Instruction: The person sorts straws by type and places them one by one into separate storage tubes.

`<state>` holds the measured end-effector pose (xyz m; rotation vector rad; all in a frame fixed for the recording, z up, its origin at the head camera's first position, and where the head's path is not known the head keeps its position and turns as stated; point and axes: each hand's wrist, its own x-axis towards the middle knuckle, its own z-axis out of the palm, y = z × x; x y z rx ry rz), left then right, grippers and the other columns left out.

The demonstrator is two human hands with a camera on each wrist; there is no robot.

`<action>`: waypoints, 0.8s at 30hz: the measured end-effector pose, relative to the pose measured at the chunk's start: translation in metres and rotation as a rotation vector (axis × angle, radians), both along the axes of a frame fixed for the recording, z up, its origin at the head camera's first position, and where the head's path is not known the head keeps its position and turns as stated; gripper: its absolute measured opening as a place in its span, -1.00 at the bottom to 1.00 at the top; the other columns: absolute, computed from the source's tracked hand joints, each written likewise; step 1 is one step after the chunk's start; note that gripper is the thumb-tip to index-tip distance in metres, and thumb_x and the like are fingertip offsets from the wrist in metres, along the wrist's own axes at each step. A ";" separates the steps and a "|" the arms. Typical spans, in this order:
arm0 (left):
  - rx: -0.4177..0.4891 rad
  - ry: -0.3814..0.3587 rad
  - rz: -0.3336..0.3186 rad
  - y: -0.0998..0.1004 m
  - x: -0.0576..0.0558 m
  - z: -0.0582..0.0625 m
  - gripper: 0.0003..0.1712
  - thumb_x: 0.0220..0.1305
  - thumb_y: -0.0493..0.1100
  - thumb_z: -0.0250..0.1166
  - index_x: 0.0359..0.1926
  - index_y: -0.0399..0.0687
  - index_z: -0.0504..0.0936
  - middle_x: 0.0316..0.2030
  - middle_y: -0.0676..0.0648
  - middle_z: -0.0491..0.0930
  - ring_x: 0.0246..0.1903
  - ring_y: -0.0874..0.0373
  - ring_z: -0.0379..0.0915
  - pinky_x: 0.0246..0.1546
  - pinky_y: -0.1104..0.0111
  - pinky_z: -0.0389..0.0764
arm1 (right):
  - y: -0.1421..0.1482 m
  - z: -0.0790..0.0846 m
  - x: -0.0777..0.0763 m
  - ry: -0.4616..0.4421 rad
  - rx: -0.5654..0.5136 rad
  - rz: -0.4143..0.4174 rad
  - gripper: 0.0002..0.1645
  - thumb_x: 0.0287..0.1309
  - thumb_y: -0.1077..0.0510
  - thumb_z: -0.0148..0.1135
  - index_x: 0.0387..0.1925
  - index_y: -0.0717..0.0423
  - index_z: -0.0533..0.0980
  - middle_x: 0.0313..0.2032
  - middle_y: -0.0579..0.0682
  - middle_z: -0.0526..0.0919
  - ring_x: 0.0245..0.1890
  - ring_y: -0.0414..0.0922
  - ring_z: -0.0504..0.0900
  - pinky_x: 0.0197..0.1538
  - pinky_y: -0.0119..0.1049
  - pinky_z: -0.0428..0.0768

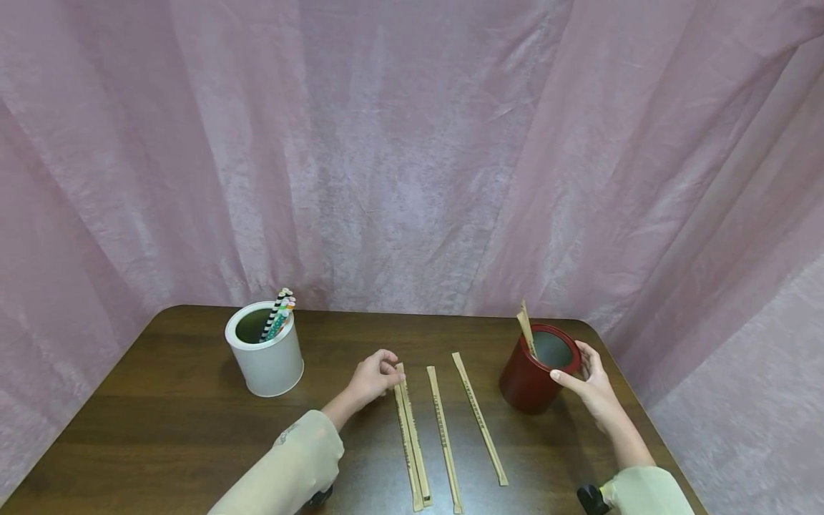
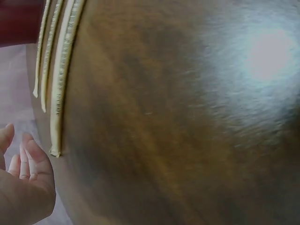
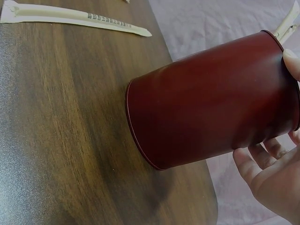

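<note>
My left hand (image 1: 375, 377) is at the far end of two slim paper-wrapped sticks (image 1: 412, 440) lying side by side. In the left wrist view its fingers are loosely bent, with a gap between thumb and fingertips and nothing held. Another wrapped stick (image 1: 444, 436) and a slanting one (image 1: 479, 418) lie to the right, printed along their tan wrappers. My right hand (image 1: 594, 386) holds a dark red cylindrical pot (image 3: 201, 103) near its rim, thumb on the near side and fingers around the right. Wrapped sticks (image 1: 526, 329) poke out of it.
A white pot (image 1: 273, 368) stands at the back left, with several striped and coloured sticks (image 1: 280, 315) leaning in it. The brown wooden table (image 1: 161, 415) ends at a pink curtain (image 1: 399, 157) behind. Its right edge runs near my right hand.
</note>
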<state>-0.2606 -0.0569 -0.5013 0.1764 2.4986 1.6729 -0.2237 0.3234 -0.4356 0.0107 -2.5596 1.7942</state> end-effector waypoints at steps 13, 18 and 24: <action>-0.141 0.077 -0.004 -0.001 0.012 -0.016 -0.62 -0.06 -0.25 0.33 -0.18 -0.26 0.44 -0.55 -0.09 0.58 -0.70 0.23 0.41 -0.73 0.47 0.41 | 0.000 0.000 0.000 -0.010 -0.017 0.004 0.04 0.03 0.19 0.18 0.32 0.19 -0.31 0.35 0.23 -0.27 0.34 0.16 -0.34 0.31 0.09 -0.19; -0.282 0.146 -0.005 0.000 0.015 -0.017 -0.61 -0.11 -0.20 0.36 -0.21 -0.21 0.46 -0.54 -0.06 0.60 -0.60 0.22 0.44 -0.56 0.42 0.42 | 0.001 0.000 -0.001 -0.010 -0.016 0.003 0.04 0.03 0.19 0.19 0.32 0.19 -0.31 0.34 0.24 -0.27 0.34 0.16 -0.34 0.31 0.08 -0.20; -0.376 0.186 0.006 0.004 0.018 -0.018 -0.59 -0.15 -0.16 0.37 -0.23 -0.17 0.47 -0.53 -0.03 0.60 -0.52 0.17 0.48 -0.47 0.37 0.44 | 0.000 0.000 -0.001 -0.010 -0.010 -0.004 0.04 0.02 0.19 0.20 0.32 0.20 -0.28 0.34 0.24 -0.24 0.34 0.16 -0.32 0.31 0.08 -0.19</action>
